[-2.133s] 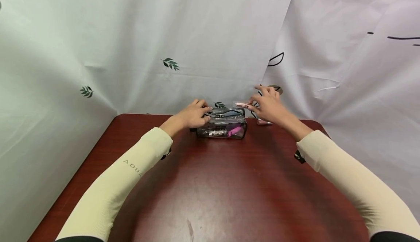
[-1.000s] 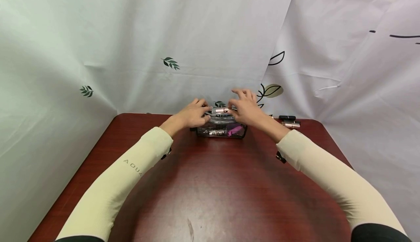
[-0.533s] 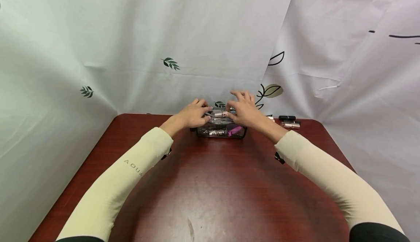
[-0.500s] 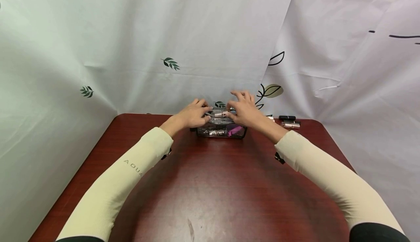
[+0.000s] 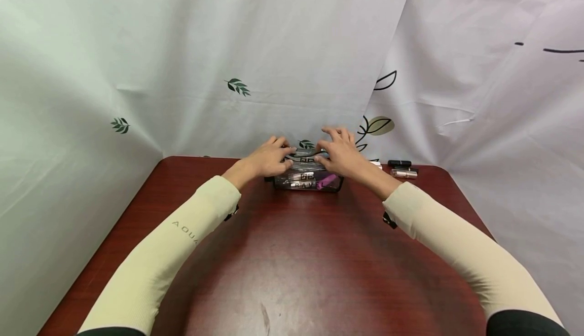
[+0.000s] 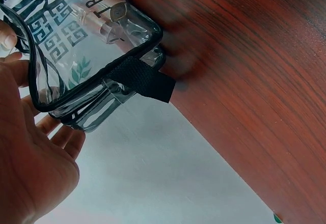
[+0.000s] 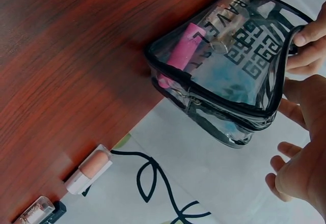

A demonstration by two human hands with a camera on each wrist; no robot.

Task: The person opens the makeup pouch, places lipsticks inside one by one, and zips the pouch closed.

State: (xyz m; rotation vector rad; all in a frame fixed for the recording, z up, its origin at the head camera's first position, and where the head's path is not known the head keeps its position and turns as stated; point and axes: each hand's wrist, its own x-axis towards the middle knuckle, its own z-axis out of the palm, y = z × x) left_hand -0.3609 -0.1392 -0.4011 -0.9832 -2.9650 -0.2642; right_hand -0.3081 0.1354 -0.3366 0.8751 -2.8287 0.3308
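A clear zip pouch (image 5: 278, 180) with black trim and TRAVEL lettering stands upright at the table's far edge, its top unzipped. Inside lie a pink tube (image 7: 186, 53) and lipstick-like tubes with gold ends (image 7: 221, 45). With thumb and fingers my left hand (image 5: 268, 158) grips the left part of the rim. My right hand (image 5: 342, 151) is at the right part of the mouth, thumb and forefinger apart on either side of the rim, nothing visible between them. In the right wrist view the right hand's other fingers (image 7: 277, 165) spread behind the pouch.
Right of the pouch lie a clear tube with a peach-coloured inside (image 7: 94, 164), a black lipstick (image 5: 399, 163) and a rose-gold lipstick (image 5: 404, 174). A white printed cloth (image 5: 292, 62) hangs right behind the dark red table (image 5: 292, 255).
My right hand brought a rose-gold lipstick tube leftward to the pouch's mouth and let it go; it now lies inside. My left hand has stayed on the rim.
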